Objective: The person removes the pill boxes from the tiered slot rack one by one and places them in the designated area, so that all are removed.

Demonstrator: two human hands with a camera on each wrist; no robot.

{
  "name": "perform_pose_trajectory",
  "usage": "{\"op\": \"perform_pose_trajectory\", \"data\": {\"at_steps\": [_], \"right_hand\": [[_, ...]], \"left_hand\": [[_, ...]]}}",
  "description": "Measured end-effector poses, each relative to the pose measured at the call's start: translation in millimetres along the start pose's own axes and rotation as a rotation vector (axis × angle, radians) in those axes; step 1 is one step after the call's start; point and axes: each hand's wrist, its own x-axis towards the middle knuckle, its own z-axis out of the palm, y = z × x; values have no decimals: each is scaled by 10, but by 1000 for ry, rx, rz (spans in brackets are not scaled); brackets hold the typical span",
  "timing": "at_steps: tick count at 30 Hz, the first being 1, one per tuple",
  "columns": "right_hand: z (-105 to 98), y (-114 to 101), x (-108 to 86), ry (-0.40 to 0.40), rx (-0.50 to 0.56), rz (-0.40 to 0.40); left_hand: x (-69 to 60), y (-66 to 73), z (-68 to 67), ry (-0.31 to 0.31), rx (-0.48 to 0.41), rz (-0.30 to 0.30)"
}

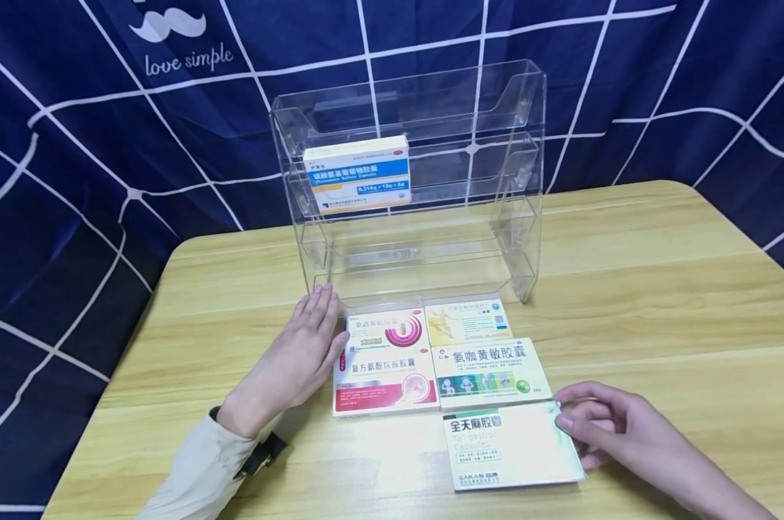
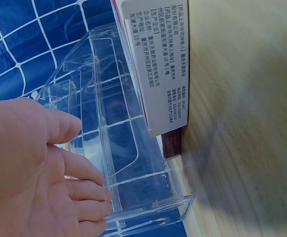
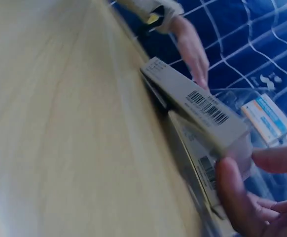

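At the near side of the table, a little right of centre, is the near box, a flat white carton with a glossy face. It should be light, probably thin card: stiff enough for a gentle pinch, yet likely to dent at the corners or cave in if squeezed hard. The sheen suggests a slightly slippery surface. A short end seems the best place to take hold, thumb on the broad face and fingers opposite, since the edges are the stiffest part.

The right hand pinches this carton by its right end, toward the far corner, with the thumb on the upper face; nearly all of the carton reaches out to the left of the grip. The right wrist view is blurred, so whether its underside clears the table I cannot tell.

Just beyond lies the green box, with the red box to its left. Farther left, the left hand is free of any load, fingers straight toward the rack, thumb near the boxes. The pink box and yellow box come next, left and right. Past them stands the clear rack, with the blue box upright at the left of a middle tier.
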Motion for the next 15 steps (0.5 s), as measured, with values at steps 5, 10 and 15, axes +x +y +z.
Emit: {"op": "perform_pose_trajectory", "data": {"at_steps": [5, 10, 15], "right_hand": [[135, -225, -151, 305, -551, -256], [234, -332, -187, 211, -833, -690], [333, -238, -105, -5, -973, -838]], "left_hand": [[11, 3, -14, -3, -3, -6], [12, -3, -22, 2, 0, -13], [14, 0, -7, -1, 6, -4]]}}
